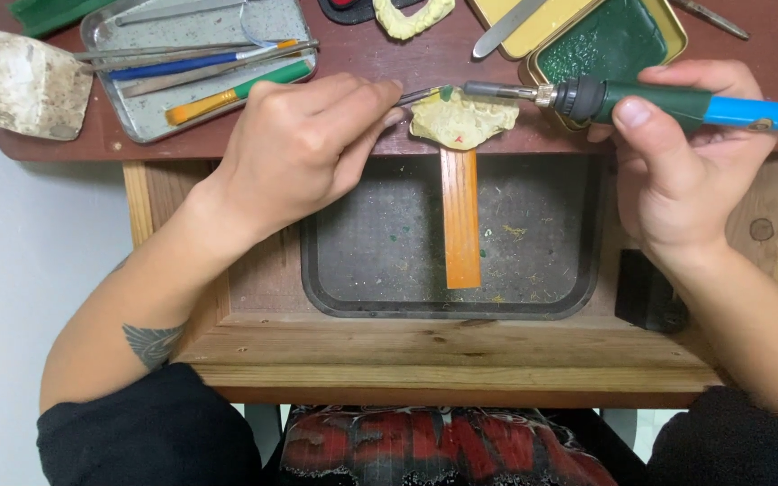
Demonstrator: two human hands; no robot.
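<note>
While the left hand point(303, 148) pinches a thin metal instrument point(418, 94) at the pale yellow plaster dental cast point(459, 120), the right hand point(682, 171) is closed round a green-and-blue electric wax pen point(677, 103), its tip over the cast. Between both hands, the cast rests on an orange wooden peg point(461, 220); it looks stiff, brittle, best gripped by its base. Beyond the left hand lies a steel tool tray point(119, 112) on the desk point(353, 54).

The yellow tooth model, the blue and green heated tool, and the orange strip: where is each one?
Yellow tooth model point(461, 119), head view: middle of its top face.
Blue and green heated tool point(677, 103), head view: green grip beside the thumb.
Orange strip point(461, 220), head view: middle of its length, over the tray.
</note>
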